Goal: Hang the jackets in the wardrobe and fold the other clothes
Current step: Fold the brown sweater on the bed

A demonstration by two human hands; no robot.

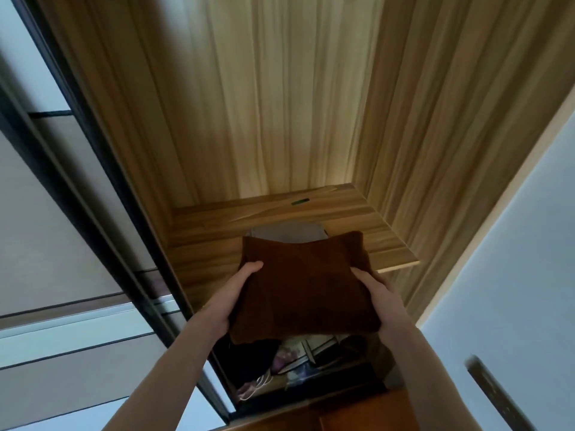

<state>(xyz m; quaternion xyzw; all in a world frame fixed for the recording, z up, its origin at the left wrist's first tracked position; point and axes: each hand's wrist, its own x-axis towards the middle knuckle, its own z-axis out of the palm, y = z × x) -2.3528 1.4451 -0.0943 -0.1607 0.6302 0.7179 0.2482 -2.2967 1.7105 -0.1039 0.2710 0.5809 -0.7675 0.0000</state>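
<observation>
Both hands hold a folded brown cloth point(303, 287) by its sides, the left hand point(231, 298) on the left edge and the right hand point(381, 301) on the right edge, thumbs on top. It is up in the air, just over a wooden shelf point(367, 219) inside the wardrobe point(295, 104). A folded grey cloth point(286, 233) lies on that shelf behind it. More things sit in the dark space point(298, 365) below.

Single head view, close, facing wardrobe shelf point(280, 219) interior.

Wood-grain panels point(280, 104), pale wall point(513, 244), dim light
</observation>
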